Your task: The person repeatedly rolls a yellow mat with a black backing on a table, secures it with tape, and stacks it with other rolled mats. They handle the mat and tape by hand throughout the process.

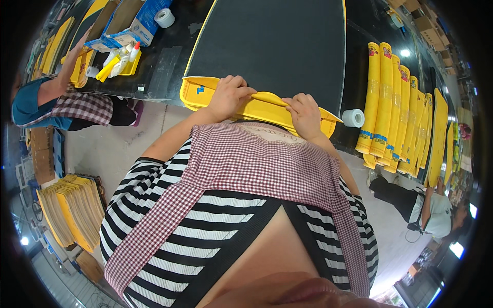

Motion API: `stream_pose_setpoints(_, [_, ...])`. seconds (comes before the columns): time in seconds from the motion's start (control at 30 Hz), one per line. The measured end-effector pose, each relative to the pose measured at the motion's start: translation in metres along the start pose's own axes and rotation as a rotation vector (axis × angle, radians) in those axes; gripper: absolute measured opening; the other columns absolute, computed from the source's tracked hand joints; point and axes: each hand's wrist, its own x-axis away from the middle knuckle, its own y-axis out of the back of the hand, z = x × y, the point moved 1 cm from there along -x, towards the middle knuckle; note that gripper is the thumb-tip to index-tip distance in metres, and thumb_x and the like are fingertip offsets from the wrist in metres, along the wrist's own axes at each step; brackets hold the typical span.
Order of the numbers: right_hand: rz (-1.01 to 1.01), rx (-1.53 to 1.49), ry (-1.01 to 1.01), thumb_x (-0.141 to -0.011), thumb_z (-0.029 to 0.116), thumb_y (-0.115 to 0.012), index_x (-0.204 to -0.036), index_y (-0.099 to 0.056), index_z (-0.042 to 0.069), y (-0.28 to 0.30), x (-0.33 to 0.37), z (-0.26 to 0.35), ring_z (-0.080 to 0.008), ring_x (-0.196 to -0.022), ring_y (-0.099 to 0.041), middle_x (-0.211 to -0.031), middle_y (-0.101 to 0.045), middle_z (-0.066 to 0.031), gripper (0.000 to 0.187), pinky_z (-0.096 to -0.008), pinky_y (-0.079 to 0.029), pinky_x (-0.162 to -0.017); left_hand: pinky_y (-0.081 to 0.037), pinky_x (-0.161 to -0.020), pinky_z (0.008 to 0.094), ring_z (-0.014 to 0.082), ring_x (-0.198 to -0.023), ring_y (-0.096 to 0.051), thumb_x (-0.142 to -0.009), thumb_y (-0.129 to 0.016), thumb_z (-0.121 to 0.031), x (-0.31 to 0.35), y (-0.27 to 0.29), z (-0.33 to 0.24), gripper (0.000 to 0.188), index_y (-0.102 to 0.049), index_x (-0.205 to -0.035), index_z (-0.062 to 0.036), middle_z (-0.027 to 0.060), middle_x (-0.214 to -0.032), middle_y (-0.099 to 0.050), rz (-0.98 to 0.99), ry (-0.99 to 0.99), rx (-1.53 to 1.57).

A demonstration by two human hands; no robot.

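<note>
A long mat (272, 51) lies across the black table in front of me, its dark grey face up and its thin yellow border showing. Its near end is turned up and over, so the yellow side faces me. My left hand (229, 96) is closed on this folded edge, left of its middle. Gripping the same edge farther right is my right hand (304, 115), fingers bent over it. Between the two hands the edge curls into a small yellow roll. A white tape roll (353, 118) stands just right of the mat's near corner.
Several rolled yellow mats (382, 97) lie side by side on the right. A yellow tray (131, 65) with bottles, a blue carton (146, 23) and another tape roll (164, 18) stand at left. People work at left (56, 100) and right (436, 210). Stacked yellow sheets (72, 210) stand lower left.
</note>
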Motion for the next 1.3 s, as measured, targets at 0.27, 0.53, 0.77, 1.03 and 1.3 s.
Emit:
stream_pose_setpoints(0.27, [0.189,-0.19,-0.393,-0.094,0.019,-0.071,-0.103,-0.077,0.01,0.004,-0.033,-0.007,-0.0312,-0.101,-0.065,-0.095,-0.065,-0.0086,0.013,-0.0422,-0.053,-0.088,-0.053,-0.087,0.046,0.0329,-0.094,-0.065,-0.094,-0.07,-0.017,-0.032,-0.005,0.011,0.009,-0.076,-0.097,-0.0112,0.0098,-0.093,-0.064,0.161,0.237,0.044])
stream_pose_setpoints(0.53, [-0.038,0.011,-0.178,-0.091,0.015,-0.072,-0.105,-0.075,0.011,-0.003,-0.022,-0.006,-0.0295,-0.097,-0.065,-0.101,-0.063,-0.0087,0.015,-0.0401,-0.055,-0.079,-0.054,-0.083,0.0438,0.0316,-0.094,-0.064,-0.091,-0.074,-0.02,-0.035,-0.001,0.005,0.014,-0.067,-0.096,-0.0096,0.0096,-0.097,-0.06,0.072,0.18,-0.064])
stream_pose_setpoints(0.77, [0.128,0.465,0.113,-0.09,0.001,-0.064,-0.138,-0.069,0.019,0.024,0.006,-0.009,-0.0274,-0.105,-0.054,-0.109,-0.058,-0.0112,0.051,-0.0433,-0.045,-0.094,-0.043,-0.093,0.0404,0.0249,-0.101,-0.058,-0.092,-0.074,-0.017,0.0,0.032,0.035,0.024,-0.077,-0.116,-0.0213,0.0047,-0.099,-0.059,0.042,-0.059,-0.265])
stream_pose_setpoints(1.03, [0.295,0.39,-0.133,-0.092,-0.001,-0.062,-0.142,-0.067,0.021,0.029,-0.003,0.002,-0.0268,-0.105,-0.054,-0.107,-0.056,-0.011,0.055,-0.0402,-0.046,-0.093,-0.041,-0.096,0.0394,0.0238,-0.099,-0.06,-0.093,-0.071,-0.019,0.001,0.036,0.048,0.018,-0.074,-0.111,-0.0184,0.0029,-0.097,-0.063,0.027,-0.001,-0.373])
stream_pose_setpoints(1.3, [0.073,-0.038,-0.408,-0.094,0.01,-0.073,-0.113,-0.075,0.008,0.031,-0.022,-0.023,-0.0316,-0.098,-0.063,-0.112,-0.057,-0.0147,0.019,-0.0405,-0.053,-0.088,-0.047,-0.088,0.0413,0.0292,-0.093,-0.063,-0.098,-0.068,-0.037,-0.021,0.038,0.058,0.027,-0.067,-0.097,-0.01,0.0065,-0.098,-0.064,0.169,0.318,-0.183])
